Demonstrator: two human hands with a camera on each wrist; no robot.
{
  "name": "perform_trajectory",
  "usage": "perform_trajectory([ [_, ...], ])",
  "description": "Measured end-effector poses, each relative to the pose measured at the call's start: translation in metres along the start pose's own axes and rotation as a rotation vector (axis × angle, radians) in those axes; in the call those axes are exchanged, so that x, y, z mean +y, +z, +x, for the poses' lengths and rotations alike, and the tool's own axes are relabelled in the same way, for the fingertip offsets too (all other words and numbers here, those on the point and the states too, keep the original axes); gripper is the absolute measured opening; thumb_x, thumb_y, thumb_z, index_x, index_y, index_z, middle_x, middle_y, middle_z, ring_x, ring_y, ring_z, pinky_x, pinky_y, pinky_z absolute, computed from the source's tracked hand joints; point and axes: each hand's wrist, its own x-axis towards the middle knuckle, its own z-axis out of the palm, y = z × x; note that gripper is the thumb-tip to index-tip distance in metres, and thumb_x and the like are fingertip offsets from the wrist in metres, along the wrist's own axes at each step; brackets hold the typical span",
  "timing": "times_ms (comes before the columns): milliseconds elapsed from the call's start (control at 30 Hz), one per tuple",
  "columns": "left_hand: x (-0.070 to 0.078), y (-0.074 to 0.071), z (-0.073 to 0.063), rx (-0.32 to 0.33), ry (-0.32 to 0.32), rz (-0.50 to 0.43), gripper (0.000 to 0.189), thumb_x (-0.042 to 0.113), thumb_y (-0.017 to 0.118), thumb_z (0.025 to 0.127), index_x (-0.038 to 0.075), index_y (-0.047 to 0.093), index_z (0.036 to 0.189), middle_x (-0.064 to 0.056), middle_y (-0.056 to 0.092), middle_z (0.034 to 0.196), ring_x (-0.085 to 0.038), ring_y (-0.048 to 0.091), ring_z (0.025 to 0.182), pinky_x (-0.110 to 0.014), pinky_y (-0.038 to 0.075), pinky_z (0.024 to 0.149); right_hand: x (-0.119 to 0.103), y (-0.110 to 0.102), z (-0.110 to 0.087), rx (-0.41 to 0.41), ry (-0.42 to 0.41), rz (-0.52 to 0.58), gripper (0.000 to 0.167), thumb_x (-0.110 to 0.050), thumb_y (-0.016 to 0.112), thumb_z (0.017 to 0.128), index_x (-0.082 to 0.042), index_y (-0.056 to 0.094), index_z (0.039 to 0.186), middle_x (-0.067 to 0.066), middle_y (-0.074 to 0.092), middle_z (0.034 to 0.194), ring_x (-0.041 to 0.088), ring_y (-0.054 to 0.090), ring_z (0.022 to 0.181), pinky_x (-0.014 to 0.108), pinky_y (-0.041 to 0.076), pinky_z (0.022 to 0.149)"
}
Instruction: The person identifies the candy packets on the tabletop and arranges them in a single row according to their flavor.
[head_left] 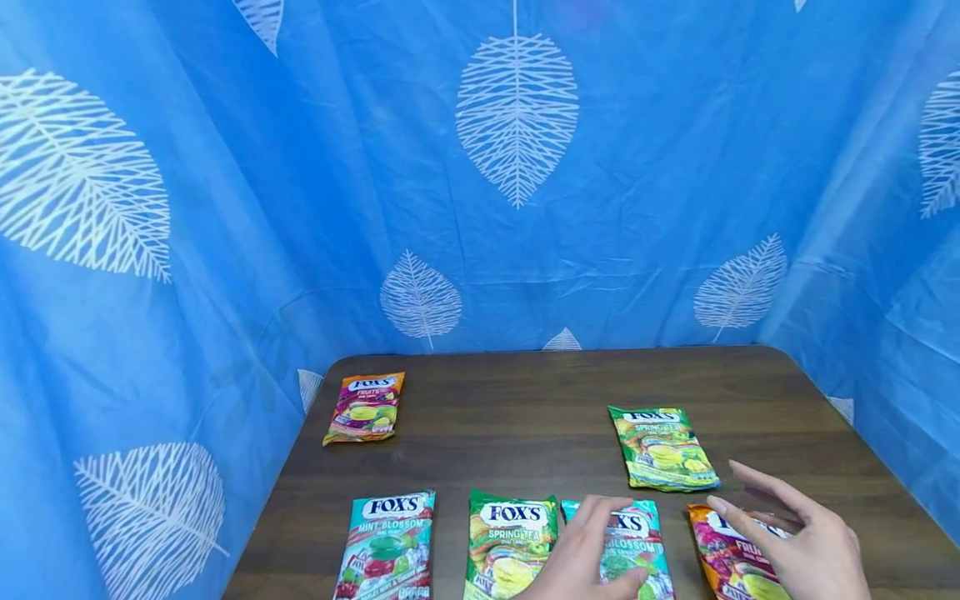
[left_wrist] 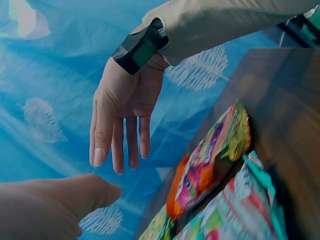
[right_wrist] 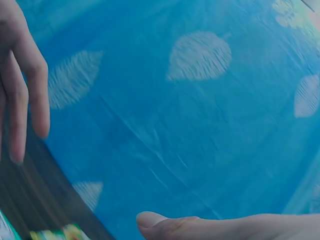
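My left hand (head_left: 573, 557) is over a teal Mint Blossom candy bag (head_left: 637, 533), its fingers loosely bent and nothing between them. Part of that bag is hidden behind the hand. To the right, my right hand (head_left: 817, 546) hovers at an orange and purple Fruits candy bag (head_left: 731, 550), thumb and fingers spread apart. In the left wrist view, the right hand (left_wrist: 127, 105) hangs with straight fingers above the bags, and the left thumb (left_wrist: 90, 192) juts in. The right wrist view catches the left hand's fingers (right_wrist: 32, 80) and the right thumb (right_wrist: 175, 227).
Left of my left hand lie a green Spring Tea bag (head_left: 510, 542) and another Mint Blossom bag (head_left: 386, 546). Farther back are a second Spring Tea bag (head_left: 663, 450) and a Fruits bag (head_left: 365, 408). Blue leaf-print cloth (head_left: 637, 208) surrounds the wooden table (head_left: 510, 417).
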Motion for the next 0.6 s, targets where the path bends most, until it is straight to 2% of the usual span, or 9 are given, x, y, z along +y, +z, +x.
perform_trajectory([
  [67, 0.002, 0.005, 0.005, -0.019, -0.002, 0.001, 0.064, 0.033, 0.082, 0.1, 0.023, 0.051, 0.155, 0.011, 0.051, 0.14, -0.002, 0.052, 0.12, -0.029, 0.052, 0.099, 0.01, -0.006, 0.003, 0.027, 0.037, -0.023, 0.086, -0.061, 0.087, 0.089, -0.007, 0.064, 0.152, 0.023, 0.069, 0.142, -0.002, 0.074, 0.091, 0.021, 0.059, 0.065],
  [100, 0.004, 0.008, 0.008, -0.03, -0.006, 0.003, 0.063, 0.033, 0.081, 0.1, 0.023, 0.051, 0.154, 0.012, 0.05, 0.14, -0.001, 0.052, 0.12, -0.029, 0.053, 0.099, 0.015, -0.009, 0.005, 0.039, 0.051, -0.038, 0.086, -0.059, 0.088, 0.089, -0.004, 0.064, 0.152, 0.025, 0.069, 0.141, 0.005, 0.076, 0.094, 0.022, 0.06, 0.064],
  [167, 0.005, 0.014, 0.013, -0.051, -0.003, 0.021, 0.063, 0.034, 0.081, 0.101, 0.022, 0.05, 0.155, 0.011, 0.05, 0.14, 0.0, 0.052, 0.12, -0.028, 0.053, 0.099, 0.024, -0.013, 0.008, 0.053, 0.088, -0.054, 0.086, -0.054, 0.089, 0.09, 0.0, 0.062, 0.151, 0.028, 0.069, 0.138, 0.026, 0.078, 0.107, 0.026, 0.062, 0.065],
  [233, 0.007, 0.022, 0.018, -0.074, -0.015, 0.038, 0.063, 0.034, 0.081, 0.102, 0.023, 0.05, 0.155, 0.012, 0.049, 0.139, 0.002, 0.051, 0.116, -0.027, 0.053, 0.098, 0.033, -0.017, 0.011, 0.039, 0.131, -0.067, 0.086, -0.05, 0.089, 0.091, 0.003, 0.059, 0.152, 0.033, 0.067, 0.137, 0.05, 0.07, 0.118, 0.036, 0.065, 0.068],
  [267, 0.008, 0.025, 0.02, -0.083, -0.009, 0.05, 0.062, 0.034, 0.08, 0.102, 0.022, 0.05, 0.156, 0.012, 0.048, 0.138, 0.002, 0.051, 0.114, -0.026, 0.053, 0.096, 0.038, -0.019, 0.013, 0.027, 0.149, -0.073, 0.086, -0.048, 0.089, 0.092, 0.005, 0.057, 0.152, 0.035, 0.065, 0.139, 0.054, 0.067, 0.121, 0.042, 0.066, 0.071],
  [333, 0.009, 0.033, 0.024, -0.11, 0.012, 0.078, 0.062, 0.034, 0.079, 0.103, 0.02, 0.05, 0.156, 0.01, 0.048, 0.136, 0.004, 0.049, 0.111, -0.022, 0.051, 0.094, 0.047, -0.023, 0.015, 0.004, 0.163, -0.1, 0.085, -0.042, 0.089, 0.094, 0.008, 0.055, 0.152, 0.04, 0.062, 0.139, 0.059, 0.064, 0.122, 0.05, 0.066, 0.074],
  [433, 0.012, 0.045, 0.031, -0.151, 0.002, 0.061, 0.058, 0.03, 0.077, 0.105, 0.017, 0.05, 0.155, 0.009, 0.047, 0.13, 0.006, 0.053, 0.103, -0.018, 0.05, 0.088, 0.061, -0.028, 0.017, -0.027, 0.179, -0.138, 0.085, -0.035, 0.09, 0.094, 0.011, 0.05, 0.153, 0.046, 0.054, 0.142, 0.065, 0.061, 0.12, 0.06, 0.063, 0.08],
  [500, 0.015, 0.052, 0.035, -0.171, -0.019, 0.047, 0.056, 0.027, 0.077, 0.106, 0.016, 0.05, 0.154, 0.009, 0.046, 0.129, 0.007, 0.056, 0.097, -0.016, 0.05, 0.086, 0.068, -0.03, 0.017, -0.036, 0.19, -0.16, 0.086, -0.033, 0.091, 0.093, 0.012, 0.049, 0.154, 0.048, 0.05, 0.143, 0.066, 0.061, 0.119, 0.064, 0.061, 0.081],
  [600, 0.017, 0.061, 0.04, -0.182, -0.052, 0.042, 0.056, 0.024, 0.08, 0.104, 0.017, 0.052, 0.152, 0.01, 0.046, 0.131, 0.008, 0.058, 0.089, -0.015, 0.051, 0.083, 0.078, -0.032, 0.018, -0.045, 0.222, -0.169, 0.092, -0.038, 0.093, 0.09, 0.011, 0.048, 0.154, 0.05, 0.045, 0.146, 0.067, 0.061, 0.118, 0.065, 0.06, 0.082],
])
